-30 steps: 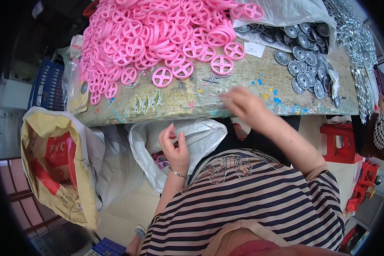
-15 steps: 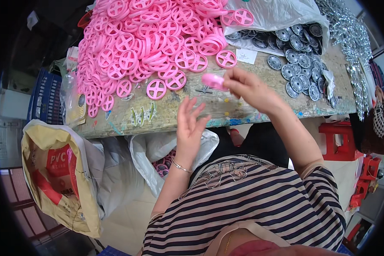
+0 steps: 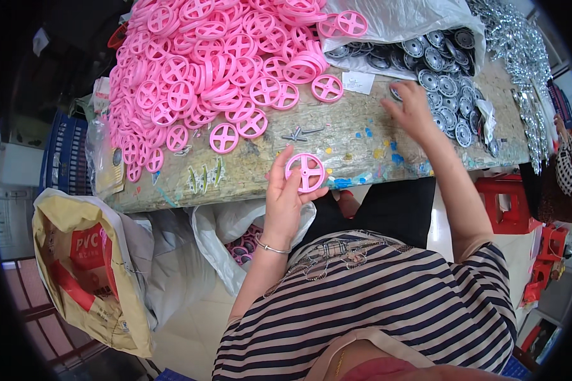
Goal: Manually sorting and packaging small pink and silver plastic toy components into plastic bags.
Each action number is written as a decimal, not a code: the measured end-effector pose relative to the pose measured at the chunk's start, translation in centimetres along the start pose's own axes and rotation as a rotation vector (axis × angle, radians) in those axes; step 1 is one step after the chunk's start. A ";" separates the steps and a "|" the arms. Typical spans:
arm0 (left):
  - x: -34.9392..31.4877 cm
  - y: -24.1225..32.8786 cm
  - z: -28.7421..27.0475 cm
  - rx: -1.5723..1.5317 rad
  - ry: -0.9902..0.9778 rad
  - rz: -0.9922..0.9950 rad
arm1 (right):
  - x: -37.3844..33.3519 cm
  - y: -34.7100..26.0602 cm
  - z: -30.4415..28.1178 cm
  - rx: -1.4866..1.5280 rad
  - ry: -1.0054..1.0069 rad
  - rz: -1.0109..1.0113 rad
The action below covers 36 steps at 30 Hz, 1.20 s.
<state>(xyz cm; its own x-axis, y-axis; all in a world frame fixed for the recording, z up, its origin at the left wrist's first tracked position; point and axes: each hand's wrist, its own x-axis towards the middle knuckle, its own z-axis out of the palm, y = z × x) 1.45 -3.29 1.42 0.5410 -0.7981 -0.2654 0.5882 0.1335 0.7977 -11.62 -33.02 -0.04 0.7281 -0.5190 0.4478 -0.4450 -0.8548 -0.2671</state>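
Just above the near edge of the tabletop (image 3: 362,136), a pink spoked plastic wheel (image 3: 305,171) is pinched flat between the thumb and fingertips of the left hand (image 3: 285,193), held upright with its face toward the camera. The right hand (image 3: 413,111) lies stretched out across the wood with loosely spread fingers, touching the edge of a pile of dark round hub discs with silvery centres (image 3: 442,70) that spills from a clear plastic bag (image 3: 413,19); whether it has closed on one disc cannot be told. To do this step well, it seems wise to keep the wheel steady by its rim, spokes unobstructed, and to lift only a single disc from the pile. A small cluster of grey metal pins (image 3: 302,133) rests on the wood just beyond the wheel. Farther back, a large heap of matching pink wheels (image 3: 203,70) covers the left half. Below the edge, a white bag (image 3: 222,228) holds more wheels, beside a yellow sack (image 3: 82,267).
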 end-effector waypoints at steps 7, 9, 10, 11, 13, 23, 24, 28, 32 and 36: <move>0.2 -0.5 -0.8 0.235 -0.070 0.147 | 1.5 5.1 1.4 -0.320 -0.037 -0.028; 1.3 -1.0 -1.7 0.539 -0.034 0.319 | 1.8 4.9 1.0 -0.283 -0.056 -0.017; 1.4 -1.2 -2.3 0.540 -0.033 0.321 | 2.1 4.6 0.7 -0.282 -0.055 -0.018; 1.5 -1.3 -2.7 0.537 0.029 0.208 | 2.3 4.4 0.5 -0.087 -0.114 0.092; 1.5 -0.8 -2.9 0.533 0.096 0.091 | 2.5 2.4 -0.3 0.110 -0.176 0.200; 1.9 1.4 -2.5 1.059 0.229 0.574 | -2.1 -13.0 -2.6 1.206 -0.508 0.440; 1.5 1.7 -1.9 0.652 0.197 0.171 | -2.2 -13.7 -2.7 1.201 -0.537 0.421; 0.8 0.4 0.1 0.231 0.143 0.065 | -2.8 -15.4 -1.5 1.029 -0.408 0.220; -0.1 -0.1 0.8 0.005 0.026 0.087 | -3.5 -15.4 -1.4 0.729 -0.294 -0.049; -0.6 0.0 0.8 0.099 -0.080 0.190 | -3.7 -15.8 -1.8 1.125 -0.372 0.240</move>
<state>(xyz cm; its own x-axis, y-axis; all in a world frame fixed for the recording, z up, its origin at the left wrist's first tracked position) 0.63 -3.34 2.02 0.5844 -0.8088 -0.0649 0.4167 0.2306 0.8793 -8.19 -17.65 4.03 0.8769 -0.4767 0.0616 -0.0214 -0.1667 -0.9858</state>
